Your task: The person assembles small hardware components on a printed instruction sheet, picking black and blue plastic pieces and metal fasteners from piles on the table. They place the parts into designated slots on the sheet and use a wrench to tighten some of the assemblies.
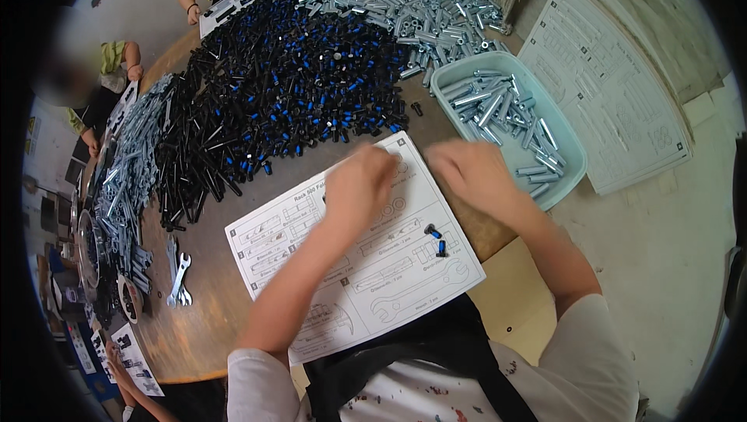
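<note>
A printed sheet [323, 297] with line drawings of parts lies at the table's near edge, in front of me. My left hand [362, 184] is over its upper part, fingers curled in and blurred; what they hold, if anything, is hidden. Just past the sheet's upper right edge, near the plastic tub [580, 153], my right hand [476, 177] is smeared by motion, so its fingers cannot be read. Two short black bolts with blue threads, an upper bolt [433, 231] and a lower bolt [442, 249], rest on the sheet's right part.
Beyond the sheet spreads a large heap of black and blue bolts [303, 72]. Silver sleeves [405, 1] are piled behind it. Flat wrenches [181, 278] lie at left, below a grey metal heap [136, 165]. Stacked sheets [603, 87] stand at right. Other people work around the table.
</note>
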The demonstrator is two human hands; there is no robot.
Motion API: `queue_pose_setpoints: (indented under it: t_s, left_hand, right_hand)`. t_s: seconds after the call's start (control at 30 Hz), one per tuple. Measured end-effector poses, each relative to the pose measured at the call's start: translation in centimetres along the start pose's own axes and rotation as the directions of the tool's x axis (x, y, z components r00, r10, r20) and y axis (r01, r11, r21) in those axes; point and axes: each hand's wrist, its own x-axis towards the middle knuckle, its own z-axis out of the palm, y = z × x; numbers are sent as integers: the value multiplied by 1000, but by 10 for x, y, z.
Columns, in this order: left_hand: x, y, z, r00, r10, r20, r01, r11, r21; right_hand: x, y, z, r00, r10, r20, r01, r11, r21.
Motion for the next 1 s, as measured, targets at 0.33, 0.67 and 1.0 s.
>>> queue_pose_setpoints:
  t_s: [0.33, 0.67, 1.0]
  left_hand:
    - [68, -77, 22, 990, -46, 133, 1, 947, 322]
    - [-89, 39, 4, 981, -26, 192, 96, 925, -367]
    - [-114, 66, 12, 990, -93, 104, 112, 975, -194]
  right_hand:
    - [124, 33, 83, 996, 62, 65, -37, 943, -332]
    - [7, -13, 14, 927, 168, 334, -331, 785, 523]
    - [-57, -33, 13, 987, -90, 133, 78, 992, 96]
